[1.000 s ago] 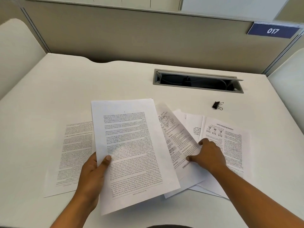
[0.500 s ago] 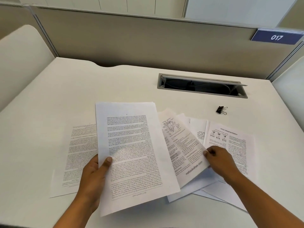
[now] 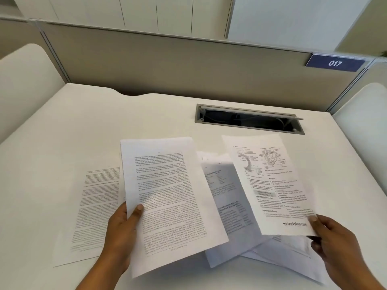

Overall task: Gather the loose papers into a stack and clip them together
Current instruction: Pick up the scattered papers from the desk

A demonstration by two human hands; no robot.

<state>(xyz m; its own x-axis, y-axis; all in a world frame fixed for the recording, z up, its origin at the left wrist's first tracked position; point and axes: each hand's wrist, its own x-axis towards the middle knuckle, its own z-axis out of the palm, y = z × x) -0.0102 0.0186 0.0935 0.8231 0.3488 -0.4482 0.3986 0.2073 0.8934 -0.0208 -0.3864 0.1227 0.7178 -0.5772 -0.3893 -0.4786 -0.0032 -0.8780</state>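
Left hand [image 3: 121, 233] first: thumb [image 3: 138, 207] flat on top of a text page [image 3: 167, 201], the other fingers out of sight beneath it, so it's a pinch on the page's left edge. The page is held up off the desk, tilted, with its print upside down to the wearer.

Over to the right hand [image 3: 333, 241]: the thumb tip presses the lower right corner of a diagram page [image 3: 270, 185] and the fingers curl in under it, a pinch there too. That page is raised as well, leaning to the left, with drawings at its top and a web address printed along its bottom.

Between and below the two lifted pages lies a loose pile [image 3: 228, 206] of more sheets, fanned at different angles on the desk, partly in shadow. The near edges of it poke out under the right hand.

Out to the left, a single page [image 3: 94, 206] of print lies flat on the white desk [image 3: 83, 122], its right side tucked under the text page.

Farther back, a grey cable slot [image 3: 249, 120] sits open in the desk top. Behind that, a beige partition [image 3: 188, 65] carries a blue number plate [image 3: 335, 63] reading 017.
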